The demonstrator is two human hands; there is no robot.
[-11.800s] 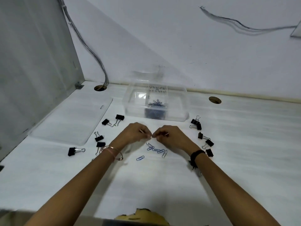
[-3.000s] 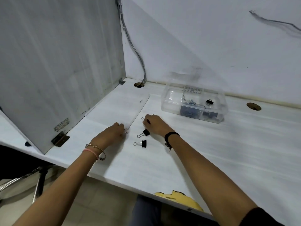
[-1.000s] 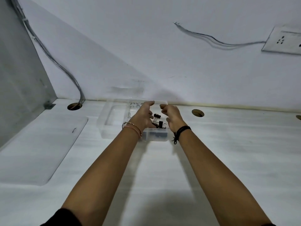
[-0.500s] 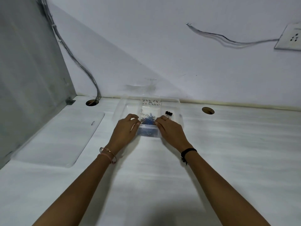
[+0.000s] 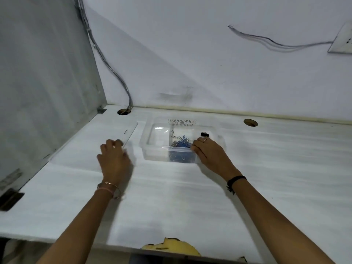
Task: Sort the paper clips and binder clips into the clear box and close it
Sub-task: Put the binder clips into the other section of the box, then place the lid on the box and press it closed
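Observation:
The clear box (image 5: pixel 156 156) stands lidless at the middle back of the white desk. Its middle compartment holds a heap of blue paper clips (image 5: pixel 182 143), and a black binder clip (image 5: pixel 205 134) shows in the right one. My right hand (image 5: pixel 209 154) grips the box's front right rim and hides most of that compartment. The box's flat clear lid (image 5: pixel 91 147) lies on the desk to the left. My left hand (image 5: pixel 114 161) is blurred, with bent fingers over the lid's near right edge, and the lid lies flat.
A grey partition (image 5: pixel 47 73) walls off the left side. Cables (image 5: pixel 114 73) run down into a desk hole (image 5: pixel 123 111), and a second hole (image 5: pixel 250 122) is at the back right. A wall socket (image 5: pixel 342 40) is at upper right. The desk's front edge is chipped (image 5: pixel 171 246).
Half a second ago both hands were at the box's front rim. My left hand has swung left to the lid, while my right hand stays on the box.

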